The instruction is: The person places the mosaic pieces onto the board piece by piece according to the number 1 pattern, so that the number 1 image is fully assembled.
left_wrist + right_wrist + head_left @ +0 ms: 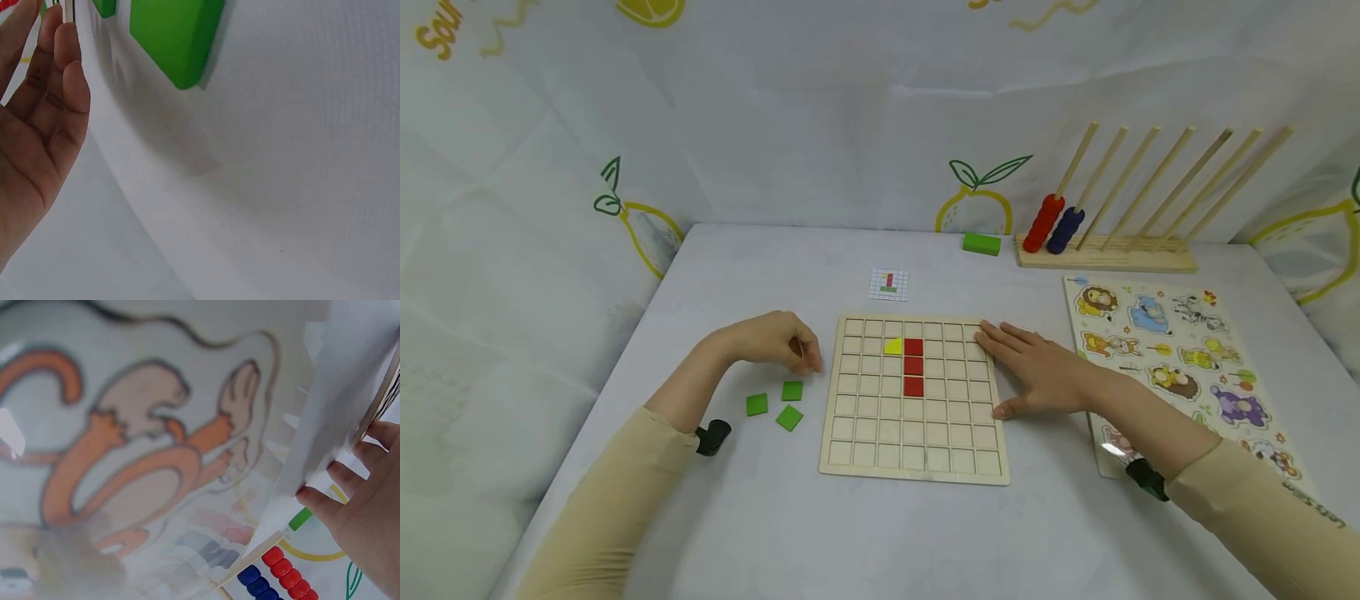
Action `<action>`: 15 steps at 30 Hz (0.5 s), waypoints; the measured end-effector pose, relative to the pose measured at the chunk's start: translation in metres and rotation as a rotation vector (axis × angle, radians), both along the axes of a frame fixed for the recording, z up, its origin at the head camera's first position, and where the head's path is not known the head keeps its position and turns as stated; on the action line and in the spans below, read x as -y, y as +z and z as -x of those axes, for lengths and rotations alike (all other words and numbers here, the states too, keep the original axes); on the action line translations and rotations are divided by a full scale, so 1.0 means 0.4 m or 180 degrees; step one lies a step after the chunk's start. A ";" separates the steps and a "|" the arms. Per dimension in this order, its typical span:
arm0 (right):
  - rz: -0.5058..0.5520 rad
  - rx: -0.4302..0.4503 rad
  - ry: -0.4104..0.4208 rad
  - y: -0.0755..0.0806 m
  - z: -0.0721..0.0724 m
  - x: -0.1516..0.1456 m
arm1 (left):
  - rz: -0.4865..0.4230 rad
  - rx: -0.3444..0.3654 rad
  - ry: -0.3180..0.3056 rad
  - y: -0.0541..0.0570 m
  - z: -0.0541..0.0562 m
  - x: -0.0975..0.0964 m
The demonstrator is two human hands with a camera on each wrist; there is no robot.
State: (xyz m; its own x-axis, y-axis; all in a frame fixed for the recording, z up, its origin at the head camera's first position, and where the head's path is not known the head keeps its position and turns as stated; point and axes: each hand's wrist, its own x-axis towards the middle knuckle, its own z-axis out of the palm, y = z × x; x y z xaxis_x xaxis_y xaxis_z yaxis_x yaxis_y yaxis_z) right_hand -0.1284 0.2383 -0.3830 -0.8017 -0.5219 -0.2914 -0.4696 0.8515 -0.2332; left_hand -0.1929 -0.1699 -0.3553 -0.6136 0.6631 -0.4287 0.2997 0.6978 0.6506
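In the head view, my left hand is left of a wooden grid board, fingers bent loosely downward, with nothing visible in its grasp. Close to it on the table are three green square tiles; one green tile looks large in the left wrist view. My right hand lies spread at the board's right edge, fingertips on the rim. Three red tiles form a column in the grid, with a yellow tile left of the top one.
Behind the board lies a small pattern card. A green block sits at the back beside a wooden peg rack with red and blue beads. An animal puzzle board lies under the right forearm.
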 end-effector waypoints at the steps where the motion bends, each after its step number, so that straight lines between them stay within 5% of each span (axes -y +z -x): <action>1: 0.0002 0.0001 0.0002 0.000 -0.001 0.000 | 0.0003 0.0054 -0.0016 -0.005 0.002 0.007; 15: -0.0002 0.0001 0.0014 0.002 -0.003 -0.003 | -0.0112 0.0542 -0.0176 -0.025 0.018 0.051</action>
